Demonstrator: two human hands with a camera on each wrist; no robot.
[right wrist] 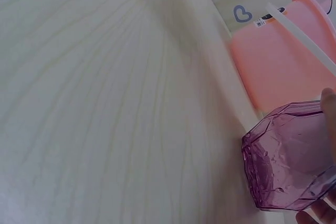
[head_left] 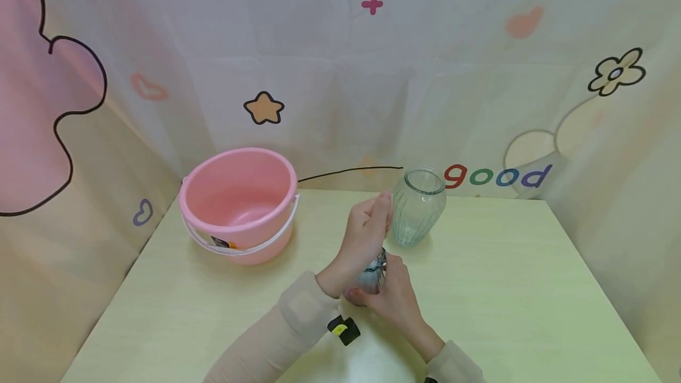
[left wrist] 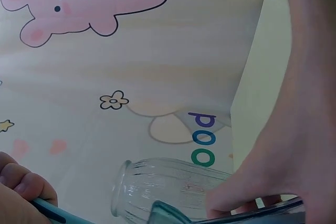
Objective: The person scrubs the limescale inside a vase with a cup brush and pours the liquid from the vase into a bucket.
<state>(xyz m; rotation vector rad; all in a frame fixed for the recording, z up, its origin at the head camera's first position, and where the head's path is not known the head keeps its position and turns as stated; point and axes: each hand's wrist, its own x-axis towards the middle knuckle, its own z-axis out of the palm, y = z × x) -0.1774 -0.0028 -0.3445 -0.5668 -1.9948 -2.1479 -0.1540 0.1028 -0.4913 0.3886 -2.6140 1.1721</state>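
My left hand (head_left: pixel 363 230) is raised above a faceted glass vase (right wrist: pixel 289 156) and grips a slim teal handle (left wrist: pixel 55 214), its far end hidden. The vase is purple toward its base and teal at its rim (left wrist: pixel 167 214). Around the vase's side curl the fingers and thumb of my right hand (head_left: pixel 396 295), holding it low over the table. In the head view the two hands cover most of this vase. Just beyond them stands a clear ribbed glass vase (head_left: pixel 417 217), upright with a wide mouth.
A pink bucket (head_left: pixel 239 241) with a white handle stands at the back left of the pale wooden table (head_left: pixel 511 288). Behind the table hangs a printed curtain (head_left: pixel 319 46). The clear vase is close to the left hand's knuckles.
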